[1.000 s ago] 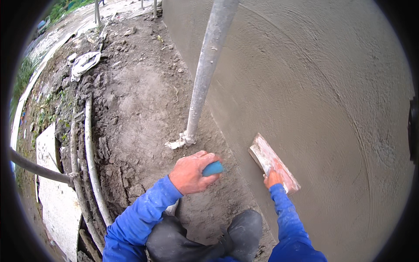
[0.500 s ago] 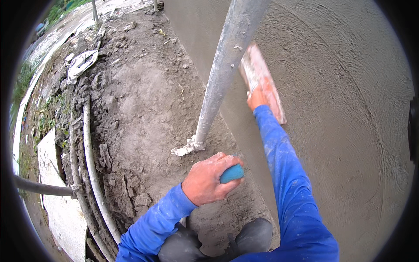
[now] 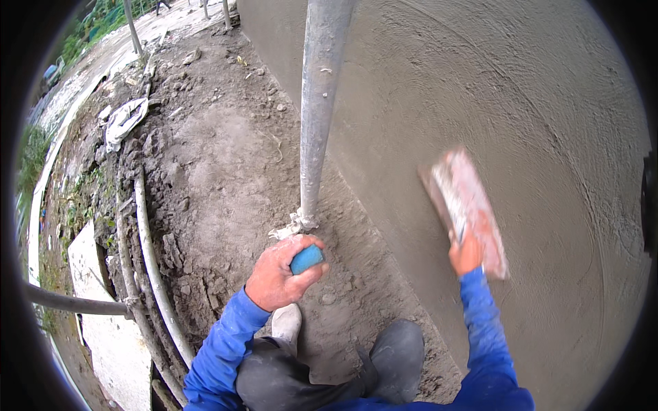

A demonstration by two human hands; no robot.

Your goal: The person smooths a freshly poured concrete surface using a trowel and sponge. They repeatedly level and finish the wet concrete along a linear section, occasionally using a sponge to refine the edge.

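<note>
My right hand (image 3: 466, 255) is closed round the handle of a long plastering float (image 3: 473, 205), reddish and smeared with grey-white plaster. The float lies against the wet, grey rendered wall (image 3: 548, 226) on my right; it is slightly blurred by motion. My left hand (image 3: 277, 274) grips a blue block (image 3: 306, 259), which looks like a sponge, above the dirt strip in front of my knees. Most of the block is hidden inside the fingers.
A metal scaffold pole (image 3: 317, 109) stands between my hands, with white rag (image 3: 295, 225) at its foot. Left, bamboo poles (image 3: 154, 267) and a pale board (image 3: 113, 335) lie on rough soil (image 3: 219, 151). A white sack (image 3: 127, 122) sits farther off.
My right hand and the float have moved right and nearer to me along the wall. My left hand, still holding the blue block, has shifted left in view; the view itself has shifted somewhat.
</note>
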